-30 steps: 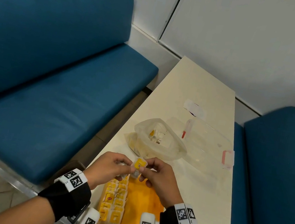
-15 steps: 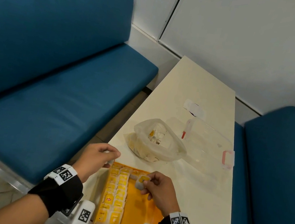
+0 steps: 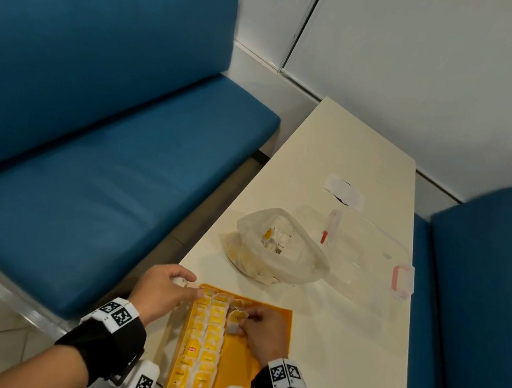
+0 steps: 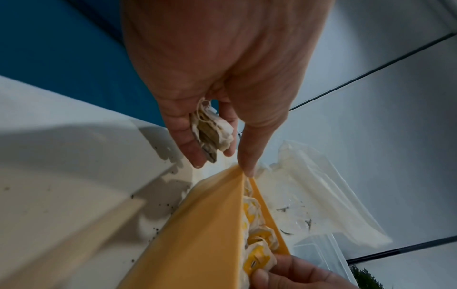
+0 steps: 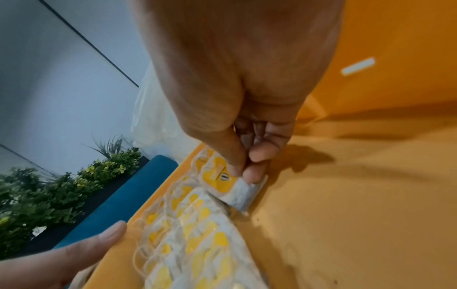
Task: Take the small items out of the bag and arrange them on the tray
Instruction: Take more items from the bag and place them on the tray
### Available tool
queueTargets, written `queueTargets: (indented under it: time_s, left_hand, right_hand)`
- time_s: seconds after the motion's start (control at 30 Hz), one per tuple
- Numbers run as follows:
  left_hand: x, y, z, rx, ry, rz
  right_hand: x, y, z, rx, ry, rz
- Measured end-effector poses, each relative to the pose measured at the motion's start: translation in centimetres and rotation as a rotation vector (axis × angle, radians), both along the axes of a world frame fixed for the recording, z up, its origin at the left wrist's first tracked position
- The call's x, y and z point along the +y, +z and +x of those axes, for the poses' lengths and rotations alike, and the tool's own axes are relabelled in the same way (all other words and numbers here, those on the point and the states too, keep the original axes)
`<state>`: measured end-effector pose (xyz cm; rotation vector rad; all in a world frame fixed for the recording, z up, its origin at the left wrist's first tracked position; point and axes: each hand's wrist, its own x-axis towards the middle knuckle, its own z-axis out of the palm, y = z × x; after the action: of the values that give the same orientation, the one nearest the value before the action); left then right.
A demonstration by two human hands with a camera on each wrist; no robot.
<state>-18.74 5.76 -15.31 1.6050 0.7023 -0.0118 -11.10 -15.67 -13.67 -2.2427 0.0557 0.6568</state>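
Flanking a pale worktop are two blue benches, the largest things in view. On the worktop lies a clear lidded box with a pink clasp, well past the near end, and just beside it on the left sits the crumpled translucent bag, mouth open, with a few small items showing inside. At the near end lies the orange tray, its left part filled with two neat columns of yellow-tagged tea bags; its right part is bare. The left hand rests at the tray's far left corner, one straight fingertip touching the rim while the other fingers curl round a spare tea bag tucked against the palm. The right hand pinches another tea bag between thumb and forefinger, pressed down onto the tray floor at the head of a third column, touching its neighbours.
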Motion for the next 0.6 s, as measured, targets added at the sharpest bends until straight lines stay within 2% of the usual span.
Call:
queueTargets:
  time_s: [0.27,0.6]
  left_hand:
    - [0.1,-0.2,0.3,0.026,-0.04,-0.031]
    - [-0.4,0.7,0.9,0.043,-0.105,-0.019]
  right_hand:
    - [0.6,-0.9,0.0,-0.034,-0.162,0.006]
    - [0.7,-1.5,0.3,-0.032,-0.248,-0.03]
